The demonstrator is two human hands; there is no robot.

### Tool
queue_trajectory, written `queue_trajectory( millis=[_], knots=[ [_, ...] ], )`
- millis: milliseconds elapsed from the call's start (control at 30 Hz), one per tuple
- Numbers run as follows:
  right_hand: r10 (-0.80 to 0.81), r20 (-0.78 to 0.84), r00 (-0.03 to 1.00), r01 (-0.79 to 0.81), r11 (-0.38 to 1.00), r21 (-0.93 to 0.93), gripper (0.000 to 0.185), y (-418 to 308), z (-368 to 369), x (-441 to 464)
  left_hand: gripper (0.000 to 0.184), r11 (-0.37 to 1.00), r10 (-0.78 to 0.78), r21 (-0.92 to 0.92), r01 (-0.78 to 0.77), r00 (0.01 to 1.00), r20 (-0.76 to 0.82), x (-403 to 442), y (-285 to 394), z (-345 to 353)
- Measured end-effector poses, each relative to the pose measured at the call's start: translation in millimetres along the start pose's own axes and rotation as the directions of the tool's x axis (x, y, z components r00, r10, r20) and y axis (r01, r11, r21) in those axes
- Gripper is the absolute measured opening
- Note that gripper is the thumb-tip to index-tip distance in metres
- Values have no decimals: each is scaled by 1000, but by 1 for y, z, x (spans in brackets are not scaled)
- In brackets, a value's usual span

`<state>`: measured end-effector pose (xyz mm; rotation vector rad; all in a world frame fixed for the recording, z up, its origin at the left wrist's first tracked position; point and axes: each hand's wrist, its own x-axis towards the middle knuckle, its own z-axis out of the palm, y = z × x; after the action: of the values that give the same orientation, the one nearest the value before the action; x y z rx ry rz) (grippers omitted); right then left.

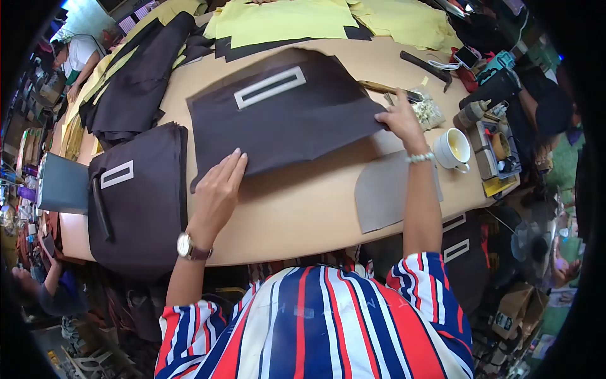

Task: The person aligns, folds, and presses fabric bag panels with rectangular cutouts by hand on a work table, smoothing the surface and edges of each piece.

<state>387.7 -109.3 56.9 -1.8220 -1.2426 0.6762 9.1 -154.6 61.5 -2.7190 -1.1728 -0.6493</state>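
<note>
A dark brown fabric panel [284,126] with a pale rectangular frame [270,88] on it is raised off the table along its near edge. My left hand [219,189] grips its near left corner, fingers stretched over the top and the thumb hidden. At the right corner, my right hand [404,123] pinches the edge between thumb and fingers. To the left lies a stack of similar dark panels [142,196], with a dark bar-shaped tool [101,208] on top. A grey rounded template [388,192] lies flat below my right forearm.
A white mug [453,150], a bag of pale scraps [429,112], a hammer [429,68] and a tool box [495,148] stand or lie at the right. Yellow cloth [281,22] covers the far side. A blue-grey box [63,183] sits left. Other people [82,60] are nearby.
</note>
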Motion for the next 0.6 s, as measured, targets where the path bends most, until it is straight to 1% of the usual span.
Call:
queue_trajectory(
  millis=[33, 100, 200, 233, 267, 300, 367, 400, 433, 500, 533, 567, 600],
  knots=[
    [-40, 37, 999, 39, 999, 34, 87, 1, -11, -13, 43, 999, -8, -38, 8, 1000, -4, -4, 8, -9],
    [-105, -23, 994, 102, 991, -87, 86, 15, -29, -41, 42, 993, -27, -113, 27, 1000, -4, -20, 25, -23],
    [33, 27, 999, -27, 981, -192, 85, 17, -51, -94, 41, 951, -100, -281, 129, 988, 115, -48, 48, -24],
    [69, 33, 997, -60, 973, -225, 86, 23, -55, -109, 40, 922, -140, -339, 189, 976, 164, -54, 55, -24],
    [108, 38, 993, -95, 961, -258, 87, 26, -58, -118, 37, 894, -156, -388, 223, 968, 198, -61, 58, -24],
    [116, 43, 992, -101, 958, -270, 88, 29, -57, -121, 33, 864, -168, -433, 257, 958, 234, -65, 60, -23],
    [131, 53, 990, -111, 950, -291, 91, 30, -50, -126, 31, 821, -189, -463, 334, 924, 332, -61, 59, -26],
    [118, 63, 991, -89, 933, -350, 95, 26, -46, -121, 31, 800, -196, -472, 371, 905, 378, -59, 57, -27],
    [104, 42, 994, -81, 923, -376, 96, 24, -40, -113, 36, 750, -246, -499, 434, 883, 399, -59, 49, -22],
    [71, -2, 997, -65, 900, -430, 98, 14, -27, -93, 37, 700, -426, -453, 552, 832, 354, -41, 41, -20],
    [150, 25, 988, -127, 903, -411, 100, 0, -23, -84, 41, 728, -530, -368, 579, 815, 235, -34, 34, -10],
    [130, 13, 991, -114, 907, -407, 100, -4, -17, -72, 41, 752, -606, -224, 620, 784, 136, -29, 25, 0],
    [111, 1, 994, -102, 910, -401, 100, -3, -10, -59, 42, 747, -661, -76, 660, 750, 25, -26, 15, 9]
  ],
)
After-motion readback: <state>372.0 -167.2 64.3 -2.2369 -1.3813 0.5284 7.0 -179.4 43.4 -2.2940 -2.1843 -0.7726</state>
